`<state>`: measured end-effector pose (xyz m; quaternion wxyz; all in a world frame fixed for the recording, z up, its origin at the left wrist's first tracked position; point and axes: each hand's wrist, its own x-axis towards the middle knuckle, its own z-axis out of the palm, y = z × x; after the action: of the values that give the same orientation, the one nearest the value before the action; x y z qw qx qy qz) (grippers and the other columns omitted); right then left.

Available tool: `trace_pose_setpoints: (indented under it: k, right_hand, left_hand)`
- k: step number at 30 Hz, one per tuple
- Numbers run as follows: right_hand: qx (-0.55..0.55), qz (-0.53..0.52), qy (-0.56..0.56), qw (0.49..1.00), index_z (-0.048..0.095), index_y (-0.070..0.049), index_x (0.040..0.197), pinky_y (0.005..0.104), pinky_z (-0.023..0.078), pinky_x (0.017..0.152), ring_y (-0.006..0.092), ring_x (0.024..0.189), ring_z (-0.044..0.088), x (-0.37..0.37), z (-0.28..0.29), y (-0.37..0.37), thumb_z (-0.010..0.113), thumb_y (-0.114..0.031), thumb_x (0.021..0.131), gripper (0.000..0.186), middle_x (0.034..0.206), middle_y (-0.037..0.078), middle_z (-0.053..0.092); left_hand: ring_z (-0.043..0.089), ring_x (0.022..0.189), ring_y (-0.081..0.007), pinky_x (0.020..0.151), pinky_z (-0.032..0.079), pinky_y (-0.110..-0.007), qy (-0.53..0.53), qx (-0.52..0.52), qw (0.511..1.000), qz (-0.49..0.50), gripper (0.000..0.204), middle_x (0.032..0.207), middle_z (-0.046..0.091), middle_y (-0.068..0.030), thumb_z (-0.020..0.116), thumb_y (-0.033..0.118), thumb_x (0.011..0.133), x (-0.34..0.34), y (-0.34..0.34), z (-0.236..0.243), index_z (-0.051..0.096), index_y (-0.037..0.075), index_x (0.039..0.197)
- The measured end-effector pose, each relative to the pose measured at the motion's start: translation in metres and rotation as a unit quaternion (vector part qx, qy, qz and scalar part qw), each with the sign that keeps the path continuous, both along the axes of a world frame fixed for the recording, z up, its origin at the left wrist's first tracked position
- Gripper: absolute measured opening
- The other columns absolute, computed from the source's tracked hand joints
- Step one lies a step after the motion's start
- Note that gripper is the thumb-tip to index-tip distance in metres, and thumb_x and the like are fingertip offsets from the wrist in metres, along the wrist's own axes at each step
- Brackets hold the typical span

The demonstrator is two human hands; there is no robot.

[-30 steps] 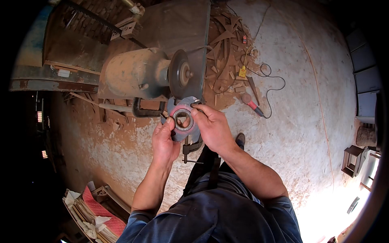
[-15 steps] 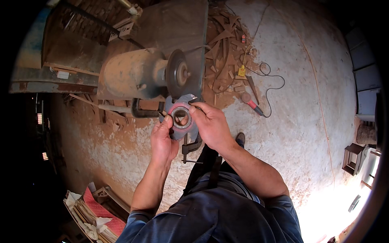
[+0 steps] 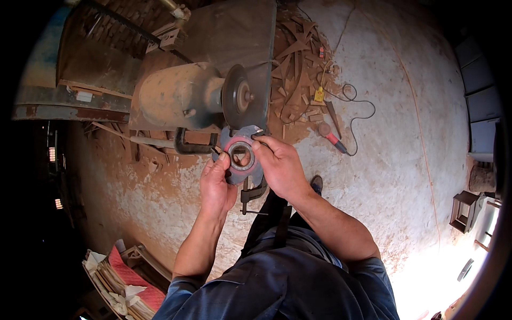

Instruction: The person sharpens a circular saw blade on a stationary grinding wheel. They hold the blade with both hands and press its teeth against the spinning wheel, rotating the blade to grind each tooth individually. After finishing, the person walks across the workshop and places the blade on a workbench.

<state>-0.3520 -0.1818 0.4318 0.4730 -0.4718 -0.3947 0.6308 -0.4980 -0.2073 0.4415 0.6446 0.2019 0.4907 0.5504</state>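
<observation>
Both bare hands grip a grey, notched cutter (image 3: 241,167) with a metal ring at its hole, held in front of the body at the centre. The left hand (image 3: 216,186) pinches it at nine o'clock, thumb on the ring; the right hand (image 3: 282,168) pinches it at two o'clock. Clock directions run from the cutter. A dark clamp (image 3: 246,196) is near at six. At twelve, just beside the cutter, is a wheel (image 3: 233,98); whether they touch is unclear. Its dusty tan motor (image 3: 178,96) is at ten. Farther off, a red-handled tool (image 3: 335,140) lies at three, scraps (image 3: 294,53) at one.
</observation>
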Motion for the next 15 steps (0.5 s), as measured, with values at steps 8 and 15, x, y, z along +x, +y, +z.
trace_pose_setpoints:
  k: [8, 15]
  right_hand:
    - [-0.003, 0.016, -0.042, 0.999, 0.061, 0.005, 0.105, 0.0256, 0.045, 0.069, 0.0095, 0.076, 0.054, 0.002, 0.009, -0.011, 0.055, -0.019, 0.093, 0.028, 0.08, 0.006, 0.062]
    - [0.042, 0.082, -0.049, 0.995, 0.054, 0.003, 0.117, 0.0278, 0.048, 0.066, 0.0117, 0.073, 0.057, 0.008, 0.023, -0.047, 0.057, -0.015, 0.091, 0.032, 0.082, 0.011, 0.063]
  left_hand:
    - [0.061, 0.086, -0.0175, 0.077, 0.049, -0.034, 0.036, -0.026, 0.999, -0.012, 0.029, 0.095, 0.065, -0.0057, 0.059, 0.027, 0.09, -0.004, -0.009, 0.003, 0.06, 0.003, 0.105]
    - [0.061, 0.091, -0.0221, 0.083, 0.048, -0.037, -0.091, -0.028, 0.993, -0.07, 0.034, 0.099, 0.065, -0.0103, 0.061, 0.028, 0.088, -0.03, -0.03, -0.015, 0.06, 0.0, 0.107]
